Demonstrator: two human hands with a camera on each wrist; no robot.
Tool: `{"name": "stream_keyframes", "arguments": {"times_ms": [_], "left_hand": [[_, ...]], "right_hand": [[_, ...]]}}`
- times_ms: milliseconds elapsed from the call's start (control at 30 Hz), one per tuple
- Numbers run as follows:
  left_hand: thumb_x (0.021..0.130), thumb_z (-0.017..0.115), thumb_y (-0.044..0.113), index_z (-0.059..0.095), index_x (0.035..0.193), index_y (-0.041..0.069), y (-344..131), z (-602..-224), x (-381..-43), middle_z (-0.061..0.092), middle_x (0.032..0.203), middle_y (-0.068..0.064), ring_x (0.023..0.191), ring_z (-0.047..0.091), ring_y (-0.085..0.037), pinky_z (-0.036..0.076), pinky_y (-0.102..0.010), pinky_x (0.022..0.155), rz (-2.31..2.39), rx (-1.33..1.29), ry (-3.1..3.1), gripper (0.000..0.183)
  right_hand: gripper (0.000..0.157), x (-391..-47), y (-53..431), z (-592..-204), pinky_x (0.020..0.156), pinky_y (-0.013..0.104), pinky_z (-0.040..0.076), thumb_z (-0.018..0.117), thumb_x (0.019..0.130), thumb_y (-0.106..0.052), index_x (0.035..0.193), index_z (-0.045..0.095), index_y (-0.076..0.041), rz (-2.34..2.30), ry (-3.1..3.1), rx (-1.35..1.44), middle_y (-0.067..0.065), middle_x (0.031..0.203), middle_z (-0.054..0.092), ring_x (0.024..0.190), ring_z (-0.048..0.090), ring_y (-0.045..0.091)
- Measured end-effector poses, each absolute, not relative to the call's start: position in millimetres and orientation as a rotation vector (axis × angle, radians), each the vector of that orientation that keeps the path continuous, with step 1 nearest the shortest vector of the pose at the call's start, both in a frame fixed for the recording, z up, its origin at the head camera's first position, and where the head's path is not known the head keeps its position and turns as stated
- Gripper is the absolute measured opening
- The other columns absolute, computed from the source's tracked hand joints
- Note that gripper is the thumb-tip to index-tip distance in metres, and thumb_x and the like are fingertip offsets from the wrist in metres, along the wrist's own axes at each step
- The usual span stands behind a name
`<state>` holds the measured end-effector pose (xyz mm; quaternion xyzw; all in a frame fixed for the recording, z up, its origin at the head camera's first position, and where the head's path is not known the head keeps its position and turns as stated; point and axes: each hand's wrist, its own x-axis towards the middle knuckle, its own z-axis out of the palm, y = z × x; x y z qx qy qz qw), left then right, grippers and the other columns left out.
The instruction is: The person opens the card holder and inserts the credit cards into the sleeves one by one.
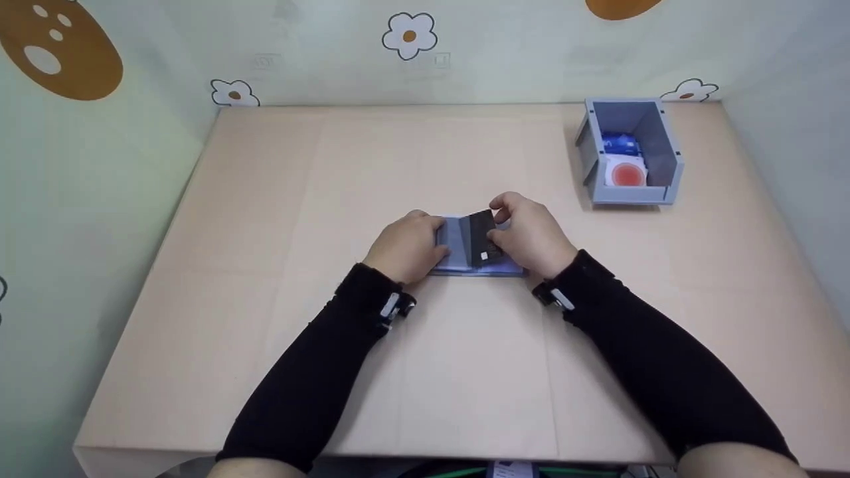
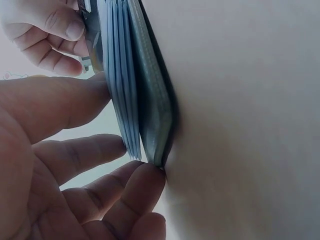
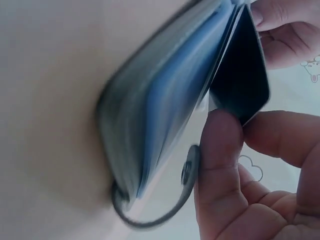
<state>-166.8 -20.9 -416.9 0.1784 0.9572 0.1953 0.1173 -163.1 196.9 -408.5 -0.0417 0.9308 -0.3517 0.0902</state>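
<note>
A blue-grey card holder [image 1: 453, 240] lies open on the table, its clear sleeves fanned out. My left hand [image 1: 405, 247] grips its left side; in the left wrist view the thumb presses the stack of sleeves [image 2: 122, 75] and the fingertips touch the lower edges. My right hand [image 1: 534, 234] pinches a dark card [image 1: 483, 234] by its right edge, between thumb and finger. That card stands tilted up from the sleeves, its inner edge against them; whether it sits inside a sleeve, I cannot tell. A snap strap [image 3: 165, 218] curls from the holder's right side.
A grey bin [image 1: 631, 194] stands at the back right of the table, with a blue packet [image 1: 620, 143] and a white item with a red circle [image 1: 627, 174] inside. Patterned walls [image 1: 319, 60] enclose the table's back and sides. The table's front edge [image 1: 425, 457] runs below the forearms.
</note>
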Motion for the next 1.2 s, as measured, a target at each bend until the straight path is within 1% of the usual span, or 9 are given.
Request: {"name": "stream_keyframes", "arguments": {"times_ms": [167, 333, 500, 600, 700, 867, 967, 1100, 1200], "left_hand": [[0.100, 0.071, 0.031, 0.064, 0.144, 0.008, -20.6, -417.1, -166.6, 0.066, 0.132, -0.014, 0.110, 0.067, -0.024, 0.055, -0.042, 0.100, 0.576, 0.519, 2.800, 0.051], [0.100, 0.071, 0.031, 0.062, 0.146, 0.007, -20.4, -417.5, -166.5, 0.066, 0.134, -0.013, 0.113, 0.067, -0.024, 0.055, -0.042, 0.102, 0.583, 0.519, 2.800, 0.052], [0.100, 0.071, 0.031, 0.062, 0.146, 0.006, -20.3, -416.8, -165.7, 0.066, 0.136, -0.014, 0.116, 0.067, -0.025, 0.054, -0.042, 0.104, 0.583, 0.523, 2.798, 0.052], [0.101, 0.071, 0.030, 0.061, 0.146, 0.006, -20.4, -416.6, -165.2, 0.065, 0.137, -0.015, 0.118, 0.067, -0.025, 0.054, -0.041, 0.104, 0.588, 0.515, 2.794, 0.052], [0.102, 0.070, 0.029, 0.061, 0.147, 0.006, -20.2, -416.7, -165.2, 0.064, 0.139, -0.016, 0.119, 0.067, -0.025, 0.054, -0.041, 0.105, 0.588, 0.506, 2.791, 0.052], [0.102, 0.070, 0.029, 0.061, 0.147, 0.007, -19.7, -416.9, -165.9, 0.064, 0.140, -0.016, 0.121, 0.067, -0.026, 0.054, -0.041, 0.107, 0.581, 0.502, 2.794, 0.052], [0.101, 0.071, 0.030, 0.061, 0.147, 0.007, -19.4, -416.8, -166.0, 0.065, 0.140, -0.016, 0.122, 0.067, -0.025, 0.053, -0.042, 0.108, 0.582, 0.500, 2.796, 0.053], [0.100, 0.072, 0.031, 0.061, 0.147, 0.008, -19.8, -416.8, -166.0, 0.065, 0.140, -0.015, 0.120, 0.067, -0.024, 0.053, -0.041, 0.107, 0.594, 0.503, 2.796, 0.054], [0.100, 0.072, 0.031, 0.061, 0.148, 0.007, -20.1, -416.5, -166.0, 0.065, 0.140, -0.015, 0.121, 0.067, -0.024, 0.053, -0.041, 0.107, 0.595, 0.507, 2.794, 0.055]], "right_hand": [[0.042, -160.9, 193.2, -408.7, 0.102, 0.046, 0.052, 0.072, 0.096, -0.009, 0.136, 0.062, 0.001, -0.987, 2.775, -0.144, 0.016, 0.117, 0.073, 0.110, 0.066, 0.032], [0.042, -158.6, 192.2, -406.3, 0.103, 0.048, 0.054, 0.070, 0.097, -0.009, 0.136, 0.065, 0.005, -0.838, 2.808, -0.246, 0.018, 0.117, 0.074, 0.111, 0.068, 0.033], [0.032, -152.4, 190.7, -401.0, 0.097, 0.048, 0.056, 0.069, 0.096, -0.008, 0.127, 0.072, 0.003, -0.738, 2.844, -0.342, 0.016, 0.111, 0.077, 0.104, 0.069, 0.030], [0.027, -147.8, 186.8, -398.4, 0.093, 0.048, 0.056, 0.066, 0.097, -0.008, 0.121, 0.073, 0.001, -0.715, 2.842, -0.376, 0.016, 0.111, 0.077, 0.100, 0.068, 0.028], [0.028, -144.0, 181.0, -398.6, 0.094, 0.048, 0.057, 0.064, 0.098, -0.007, 0.124, 0.071, 0.002, -0.692, 2.830, -0.410, 0.018, 0.117, 0.076, 0.101, 0.068, 0.028], [0.041, -139.0, 174.2, -399.9, 0.096, 0.046, 0.056, 0.062, 0.101, -0.011, 0.140, 0.062, 0.004, -0.658, 2.780, -0.424, 0.019, 0.124, 0.073, 0.104, 0.066, 0.027], [0.039, -137.8, 175.2, -397.7, 0.095, 0.045, 0.055, 0.063, 0.101, -0.012, 0.138, 0.064, 0.002, -0.693, 2.770, -0.417, 0.017, 0.121, 0.074, 0.103, 0.065, 0.026], [0.030, -139.9, 178.9, -395.7, 0.096, 0.045, 0.056, 0.064, 0.100, -0.010, 0.127, 0.070, -0.001, -0.782, 2.753, -0.411, 0.015, 0.120, 0.075, 0.104, 0.067, 0.027], [0.035, -141.7, 179.2, -395.6, 0.103, 0.047, 0.054, 0.063, 0.100, -0.010, 0.133, 0.069, 0.000, -0.815, 2.742, -0.361, 0.018, 0.129, 0.073, 0.113, 0.067, 0.028]]}}
